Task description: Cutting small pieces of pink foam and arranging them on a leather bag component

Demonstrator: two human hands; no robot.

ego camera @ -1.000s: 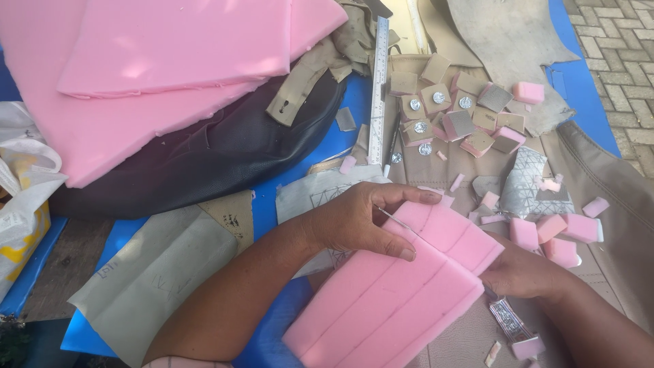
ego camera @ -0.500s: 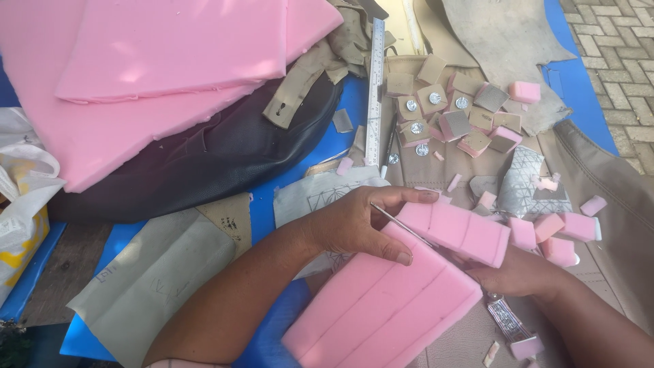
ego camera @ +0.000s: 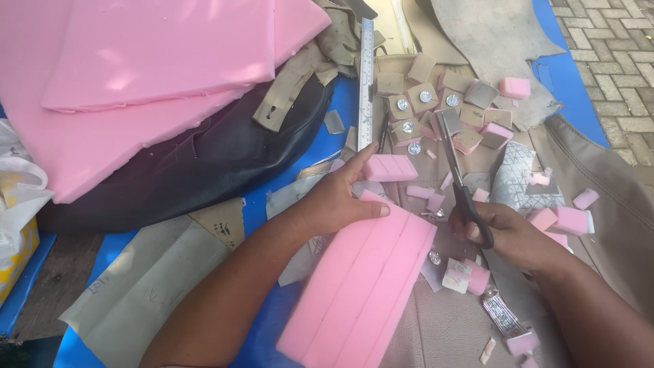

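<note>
My left hand [ego camera: 337, 197] rests on the upper end of a pink foam slab [ego camera: 361, 286] scored with lengthwise lines, thumb raised toward a small cut-off pink foam strip [ego camera: 390, 167] lying just beyond it. My right hand [ego camera: 511, 235] holds black-handled scissors [ego camera: 456, 170] by the loops, blades pointing away and up, closed or almost closed, to the right of the slab.
Large pink foam sheets [ego camera: 136, 75] lie on black leather [ego camera: 204, 163] at the left. A metal ruler [ego camera: 366, 82] stands at the top centre. Several tan squares with metal studs [ego camera: 422, 102] and small pink foam blocks [ego camera: 565, 218] are scattered at the right. A blue tarp [ego camera: 262, 204] lies underneath.
A strip has come off the slab's far end and lies beyond my left hand. My right hand has come out from under the slab, holding the scissors up at the right.
</note>
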